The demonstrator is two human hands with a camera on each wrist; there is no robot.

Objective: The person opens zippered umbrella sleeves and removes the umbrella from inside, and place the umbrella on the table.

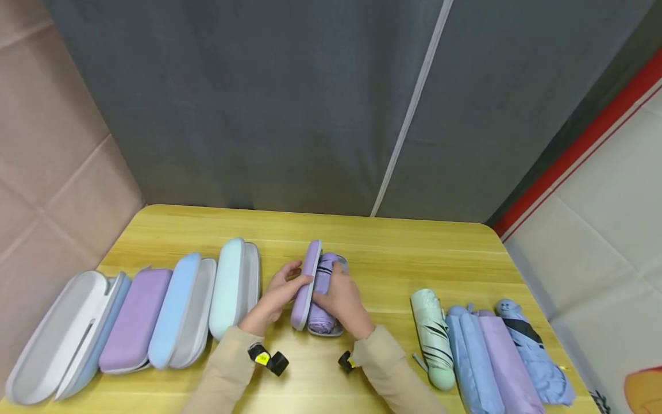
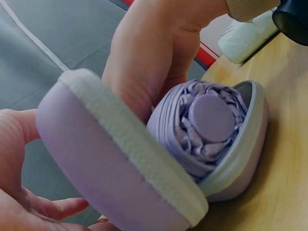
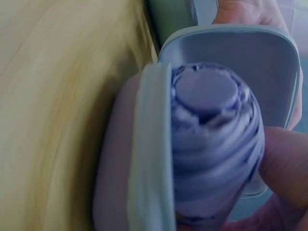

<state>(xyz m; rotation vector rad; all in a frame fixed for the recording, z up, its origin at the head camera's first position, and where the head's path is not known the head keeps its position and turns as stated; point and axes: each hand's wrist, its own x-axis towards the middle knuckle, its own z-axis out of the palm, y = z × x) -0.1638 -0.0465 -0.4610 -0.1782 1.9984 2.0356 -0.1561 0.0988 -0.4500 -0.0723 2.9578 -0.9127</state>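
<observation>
A purple folded umbrella (image 1: 322, 287) lies in the lower half of a purple zip case (image 2: 250, 163), its round end cap (image 2: 211, 118) facing me. Tilted up on the left is the case's lid (image 1: 306, 287). My left hand (image 1: 279, 290) holds that lid, thumb at its upper edge and fingers along the outside. From the right, my right hand (image 1: 345, 296) grips the umbrella, thumb on its near part and fingers toward the far end. Those far fingertips are partly hidden. In the right wrist view, the umbrella (image 3: 211, 144) bulges above the case rim (image 3: 154, 144).
Left on the wooden table (image 1: 393, 241) stand an open light-blue case (image 1: 46, 345), a closed purple case (image 1: 137, 322), a gaping blue case (image 1: 176, 310) and a mint case (image 1: 227, 287). At right lie mint (image 1: 433, 339), blue (image 1: 473, 356), purple (image 1: 509, 362) and black-strapped blue (image 1: 535, 351) umbrellas.
</observation>
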